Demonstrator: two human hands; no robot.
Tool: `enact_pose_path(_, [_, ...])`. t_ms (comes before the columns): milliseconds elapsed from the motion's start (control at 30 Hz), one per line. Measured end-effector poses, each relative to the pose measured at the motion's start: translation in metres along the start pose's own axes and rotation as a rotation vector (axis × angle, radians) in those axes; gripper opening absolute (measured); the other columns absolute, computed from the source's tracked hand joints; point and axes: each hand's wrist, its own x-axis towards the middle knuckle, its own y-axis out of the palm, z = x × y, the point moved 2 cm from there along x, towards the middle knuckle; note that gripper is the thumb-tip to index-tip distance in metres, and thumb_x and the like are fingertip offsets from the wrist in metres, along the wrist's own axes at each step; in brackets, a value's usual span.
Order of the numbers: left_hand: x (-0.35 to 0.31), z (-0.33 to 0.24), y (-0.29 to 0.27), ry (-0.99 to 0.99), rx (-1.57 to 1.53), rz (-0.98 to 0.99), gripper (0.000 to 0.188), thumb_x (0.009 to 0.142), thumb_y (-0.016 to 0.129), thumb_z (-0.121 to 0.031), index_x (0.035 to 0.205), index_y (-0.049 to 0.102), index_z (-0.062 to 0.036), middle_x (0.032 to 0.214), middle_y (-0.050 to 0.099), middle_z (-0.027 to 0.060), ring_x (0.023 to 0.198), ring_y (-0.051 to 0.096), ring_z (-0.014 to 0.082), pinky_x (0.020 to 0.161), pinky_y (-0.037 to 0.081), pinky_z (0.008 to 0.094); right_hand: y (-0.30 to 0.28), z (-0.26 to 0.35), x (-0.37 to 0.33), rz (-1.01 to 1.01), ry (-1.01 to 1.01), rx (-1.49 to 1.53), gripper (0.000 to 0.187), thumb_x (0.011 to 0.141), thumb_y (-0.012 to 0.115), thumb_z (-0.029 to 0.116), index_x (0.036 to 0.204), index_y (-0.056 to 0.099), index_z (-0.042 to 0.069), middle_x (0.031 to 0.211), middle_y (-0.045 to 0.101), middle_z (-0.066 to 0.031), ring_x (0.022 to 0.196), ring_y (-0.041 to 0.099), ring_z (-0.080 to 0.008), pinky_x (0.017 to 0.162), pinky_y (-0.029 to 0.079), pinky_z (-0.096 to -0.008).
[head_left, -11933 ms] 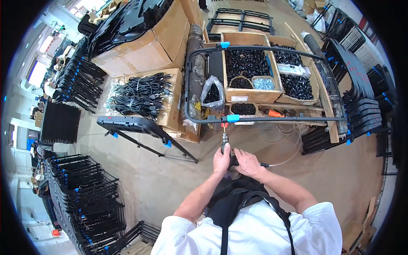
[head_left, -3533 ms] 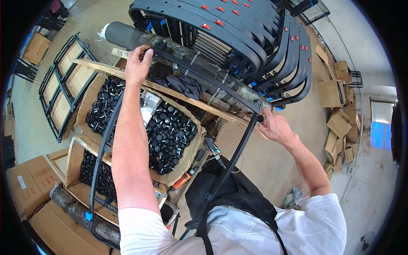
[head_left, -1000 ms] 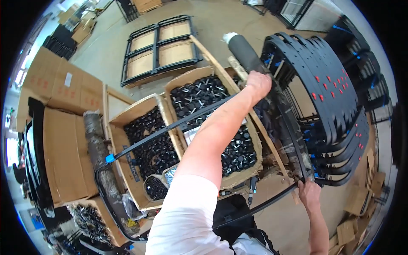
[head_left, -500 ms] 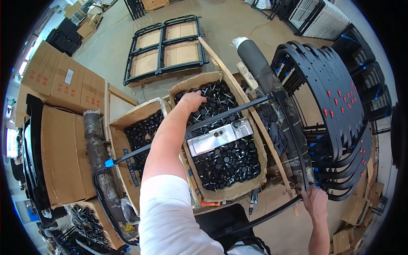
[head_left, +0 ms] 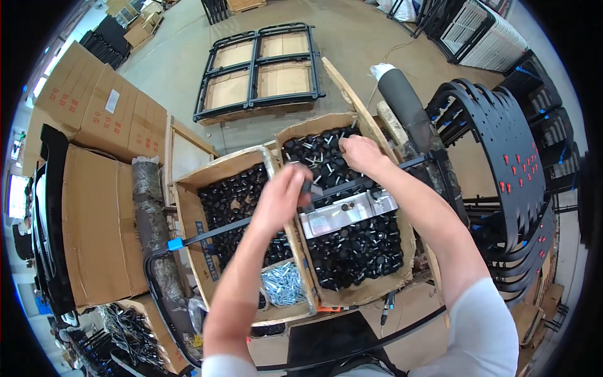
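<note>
My left hand [head_left: 281,196], slightly blurred, is above the edge between two cardboard boxes, just over a black tube frame [head_left: 229,227]. Its thumb and fingers close on a black-headed bolt [head_left: 307,186]. To its right, my right hand [head_left: 363,154] reaches to the far part of the right box, fingertips bent together at the heap of black-headed bolts [head_left: 352,254]; whatever they grip is too hidden to name. The frame crosses both boxes, a blue piece [head_left: 175,244] at its left corner. Under it lies a shiny metal channel [head_left: 339,217] with small dark pieces on it.
The left box [head_left: 188,207] holds black caps and, in a near compartment, silver screws [head_left: 284,286]. Wrapped rolls [head_left: 151,220] flank the boxes. Curved black panels [head_left: 502,144] stack at right. A wooden strip [head_left: 352,94] leans by the right box. Frames [head_left: 254,72] lie beyond.
My left hand has drawn back from the right box with a black-headed bolt. My right hand has left the frame's near right part and reached into that box. The view has shifted.
</note>
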Motion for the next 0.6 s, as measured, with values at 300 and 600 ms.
enact_pose_path(300, [-0.251, 0.054, 0.029, -0.603, -1.019, 0.067, 0.035, 0.115, 0.048, -0.03, 0.135, 0.059, -0.0041, 0.092, 0.064, 0.0044, 0.083, 0.061, 0.0124, 0.079, 0.053, 0.028, 0.057, 0.021, 0.083, 0.299, -0.054, -0.306, 0.027, 0.089, 0.066, 0.014, 0.112, 0.075, 0.003, 0.113, 0.077, -0.0206, 0.111, 0.073, -0.0353, 0.097, 0.058, -0.0465])
enact_pose_path(600, [-0.302, 0.086, 0.013, -0.381, -0.71, 0.157, 0.037, 0.114, 0.048, -0.019, 0.147, 0.053, -0.0044, 0.124, 0.068, 0.0067, 0.112, 0.064, 0.0141, 0.1, 0.053, 0.0315, -0.1, 0.201, -0.033, 0.134, -0.429, 0.422, 0.035, 0.089, 0.073, 0.011, 0.123, 0.069, 0.002, 0.11, 0.069, -0.0166, 0.103, 0.07, -0.0311, 0.092, 0.057, -0.0414])
